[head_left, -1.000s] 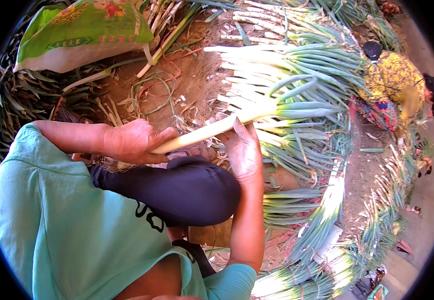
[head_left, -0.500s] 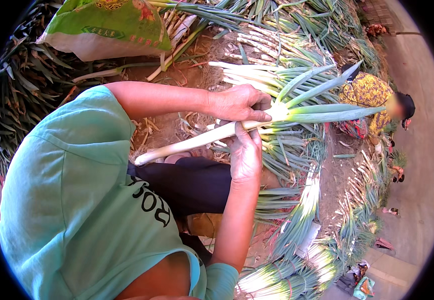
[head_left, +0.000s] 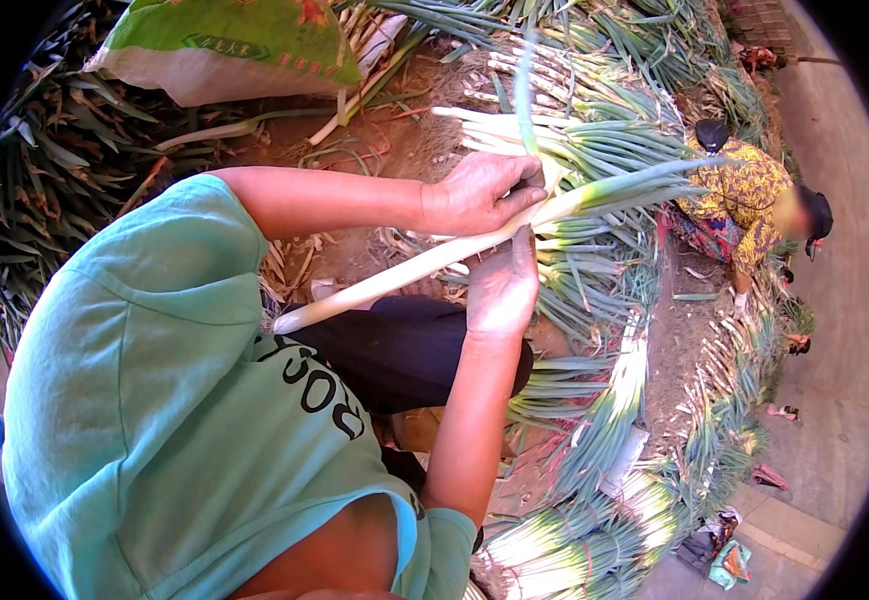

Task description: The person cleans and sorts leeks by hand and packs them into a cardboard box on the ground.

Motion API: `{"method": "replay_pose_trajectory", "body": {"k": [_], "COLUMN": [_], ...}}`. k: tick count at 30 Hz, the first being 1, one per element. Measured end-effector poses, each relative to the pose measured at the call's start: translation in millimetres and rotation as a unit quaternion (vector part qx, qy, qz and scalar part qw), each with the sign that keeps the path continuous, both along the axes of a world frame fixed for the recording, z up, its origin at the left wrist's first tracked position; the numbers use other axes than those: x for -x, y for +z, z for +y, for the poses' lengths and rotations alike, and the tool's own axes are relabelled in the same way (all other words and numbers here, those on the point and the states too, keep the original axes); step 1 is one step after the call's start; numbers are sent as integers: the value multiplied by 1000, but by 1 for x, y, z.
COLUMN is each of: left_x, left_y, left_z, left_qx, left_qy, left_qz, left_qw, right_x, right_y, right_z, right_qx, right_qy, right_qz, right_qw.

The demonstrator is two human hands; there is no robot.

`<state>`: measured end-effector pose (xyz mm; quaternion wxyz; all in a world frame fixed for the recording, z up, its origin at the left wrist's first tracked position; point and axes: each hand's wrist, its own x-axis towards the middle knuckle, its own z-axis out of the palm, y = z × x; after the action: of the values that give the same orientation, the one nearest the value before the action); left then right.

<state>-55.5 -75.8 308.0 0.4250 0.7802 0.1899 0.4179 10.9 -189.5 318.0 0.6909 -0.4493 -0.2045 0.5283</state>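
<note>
A long green onion (head_left: 385,275) lies slanted across my lap, its white root end near my shirt and its green leaves pointing right. My right hand (head_left: 503,290) is closed around the stalk from below, near where white turns to green. Just above, my left hand (head_left: 485,192) pinches an outer leaf (head_left: 525,100) at its base. That leaf stands away from the stalk, pointing up and blurred by motion. My left fingertips are partly hidden behind the thumb. Beyond both hands lies a heap of green onions (head_left: 595,150), white ends toward me.
A green and white sack (head_left: 225,55) lies at upper left, above a pile of dark leaves (head_left: 45,180). Bundled green onions (head_left: 555,560) lie at the bottom, with a long row (head_left: 705,400) at right. A person in yellow patterned clothes (head_left: 745,190) bends near that row.
The outer leaf has swung up and away from the stalk, which now shows a cleaner white neck. My right hand has shifted slightly right and down. The person at right has shifted a little.
</note>
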Motion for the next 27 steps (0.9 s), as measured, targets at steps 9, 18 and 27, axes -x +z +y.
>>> {"method": "replay_pose_trajectory", "body": {"k": [9,18,27], "left_x": [10,34,86], "left_y": [-4,17,-21], "left_z": [-10,47,113], "left_qx": [0,407,386], "left_qy": [-17,18,156], "left_qz": [-101,-258,-240], "left_qw": [995,876,877], "right_x": [-19,-131,-191], "right_y": [2,-30,4], "right_z": [10,-51,-99], "right_qx": [-6,-90,-25], "right_qy": [-73,-306,-502], "right_qz": [9,23,9], "right_qw": [997,948,864]}}
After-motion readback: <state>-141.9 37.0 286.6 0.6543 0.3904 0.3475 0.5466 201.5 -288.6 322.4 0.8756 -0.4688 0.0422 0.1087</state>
